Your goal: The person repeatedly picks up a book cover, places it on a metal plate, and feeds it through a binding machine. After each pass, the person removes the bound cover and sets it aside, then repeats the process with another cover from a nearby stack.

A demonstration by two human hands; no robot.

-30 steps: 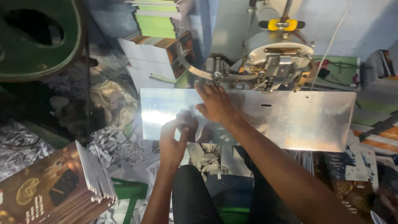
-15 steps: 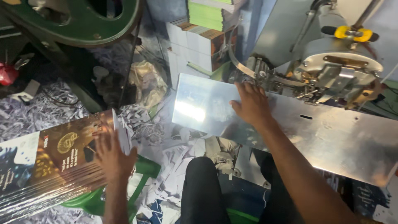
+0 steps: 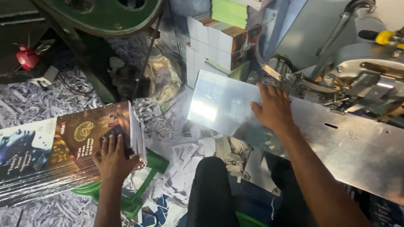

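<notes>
- Two hands apart: left hand (image 3: 111, 157) lies flat, fingers spread, on the booklet stack (image 3: 63, 147), near left.
- Right hand (image 3: 273, 108) presses open-palmed on the metal plate (image 3: 336, 143), right.

My one head camera looks steeply down from close above, facing forward over my knees to the metal tabletop (image 3: 345, 147).

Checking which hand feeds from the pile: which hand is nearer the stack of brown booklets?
Left. The left hand rests on the booklet stack; the right hand lies flat on the metal plate, apart.
</notes>
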